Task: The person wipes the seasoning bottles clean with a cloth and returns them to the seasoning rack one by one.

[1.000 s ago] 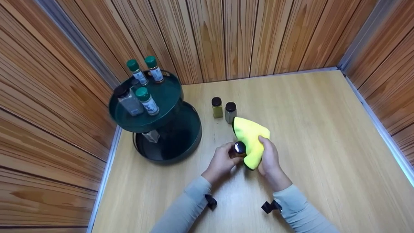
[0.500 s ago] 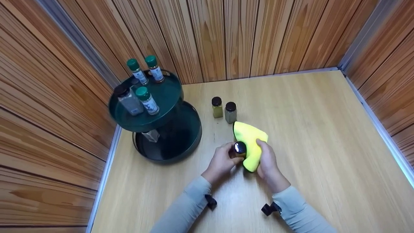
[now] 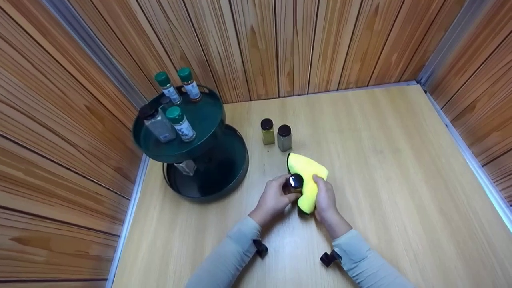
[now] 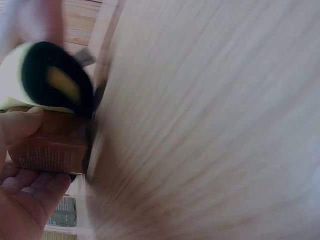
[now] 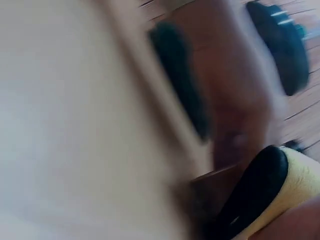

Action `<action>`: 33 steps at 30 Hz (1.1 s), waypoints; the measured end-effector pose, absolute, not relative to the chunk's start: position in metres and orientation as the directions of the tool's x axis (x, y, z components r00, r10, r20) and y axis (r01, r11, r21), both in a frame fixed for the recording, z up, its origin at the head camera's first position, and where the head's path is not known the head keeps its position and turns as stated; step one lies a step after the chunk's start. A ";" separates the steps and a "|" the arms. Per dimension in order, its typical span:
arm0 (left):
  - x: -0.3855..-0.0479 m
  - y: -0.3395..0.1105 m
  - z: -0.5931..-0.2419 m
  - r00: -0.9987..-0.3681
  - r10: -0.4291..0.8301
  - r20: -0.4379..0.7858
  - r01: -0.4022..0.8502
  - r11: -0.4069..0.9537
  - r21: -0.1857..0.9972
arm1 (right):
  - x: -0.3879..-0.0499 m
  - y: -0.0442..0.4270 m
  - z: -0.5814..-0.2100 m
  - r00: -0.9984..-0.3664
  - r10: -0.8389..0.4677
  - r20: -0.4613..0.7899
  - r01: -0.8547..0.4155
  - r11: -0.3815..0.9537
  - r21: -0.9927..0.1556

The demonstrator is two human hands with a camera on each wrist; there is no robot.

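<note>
Just below mid-frame, the left grip [image 3: 274, 197] holds the jar [image 3: 296, 182], the right grip [image 3: 327, 200] the cloth [image 3: 306, 180]; hard rubbing could twist the jar loose.

We can read no word, brand or number here. In the left wrist view we see several lines of fine, pale print [image 4: 50, 156] on the side of the brown jar [image 4: 55, 137], too small and blurred for us to make out. In the head view, on the upper tray [image 3: 209, 116], the front bottle [image 3: 184, 129], the back left bottle [image 3: 171, 94] and the back right bottle [image 3: 192, 90] each wear a pale label with darker marks, illegible to us. The big jar [image 3: 161, 126] there shows a small bluish patch low down; whether it bears letters we cannot tell.
</note>
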State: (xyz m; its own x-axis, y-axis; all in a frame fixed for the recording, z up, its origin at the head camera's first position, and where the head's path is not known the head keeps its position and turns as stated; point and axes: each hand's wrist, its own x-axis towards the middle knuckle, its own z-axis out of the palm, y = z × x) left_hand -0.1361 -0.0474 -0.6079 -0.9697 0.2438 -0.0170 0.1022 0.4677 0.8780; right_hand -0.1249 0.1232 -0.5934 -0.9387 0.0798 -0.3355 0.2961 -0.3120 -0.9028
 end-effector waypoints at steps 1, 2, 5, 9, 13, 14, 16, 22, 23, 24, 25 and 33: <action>-0.137 -0.047 -0.607 -0.971 0.237 -0.023 0.093 0.470 0.878 | -0.126 0.122 -0.595 -0.935 0.078 -0.347 0.310 -0.296 -0.904; -0.137 -0.048 -0.607 -0.973 0.231 -0.028 0.087 0.473 0.877 | -0.126 0.122 -0.594 -0.932 0.075 -0.355 0.321 -0.291 -0.901; -0.138 -0.048 -0.607 -0.974 0.224 -0.040 0.074 0.478 0.875 | -0.127 0.121 -0.583 -0.925 0.049 -0.378 0.345 -0.311 -0.885; -0.138 -0.047 -0.607 -0.971 0.237 -0.035 0.086 0.480 0.873 | -0.124 0.124 -0.561 -0.926 0.017 -0.376 0.340 -0.395 -0.854; -0.138 -0.048 -0.607 -0.968 0.249 -0.013 0.111 0.474 0.874 | -0.122 0.127 -0.548 -0.941 0.002 -0.338 0.299 -0.458 -0.837; -0.138 -0.048 -0.606 -0.968 0.251 -0.009 0.115 0.474 0.873 | -0.121 0.127 -0.547 -0.945 0.001 -0.328 0.290 -0.465 -0.836; -0.137 -0.048 -0.606 -0.967 0.255 -0.010 0.118 0.479 0.870 | -0.120 0.128 -0.549 -0.948 0.011 -0.318 0.275 -0.473 -0.837; -0.136 -0.047 -0.605 -0.967 0.253 -0.011 0.127 0.523 0.843 | -0.121 0.123 -0.573 -0.950 0.074 -0.304 0.245 -0.428 -0.870; -0.136 -0.047 -0.604 -0.968 0.249 -0.014 0.123 0.527 0.841 | -0.122 0.122 -0.578 -0.946 0.079 -0.313 0.254 -0.414 -0.874; -0.136 -0.047 -0.604 -0.970 0.244 -0.021 0.114 0.526 0.842 | -0.122 0.122 -0.583 -0.942 0.082 -0.326 0.268 -0.401 -0.876; -0.136 -0.047 -0.603 -0.971 0.237 -0.031 0.102 0.527 0.844 | -0.123 0.121 -0.588 -0.938 0.080 -0.338 0.283 -0.386 -0.878; -0.135 -0.046 -0.603 -0.969 0.235 -0.083 0.056 0.531 0.846 | -0.123 0.128 -0.584 -0.915 0.023 -0.403 0.365 -0.379 -0.850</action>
State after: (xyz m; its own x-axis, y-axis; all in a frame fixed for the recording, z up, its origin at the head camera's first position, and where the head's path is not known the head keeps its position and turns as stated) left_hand -0.1352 -0.0464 -0.6027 -0.9685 0.2345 -0.0831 0.0560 0.5308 0.8457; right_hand -0.1235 0.1275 -0.5837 -0.9150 0.0232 -0.4027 0.3646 -0.3795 -0.8503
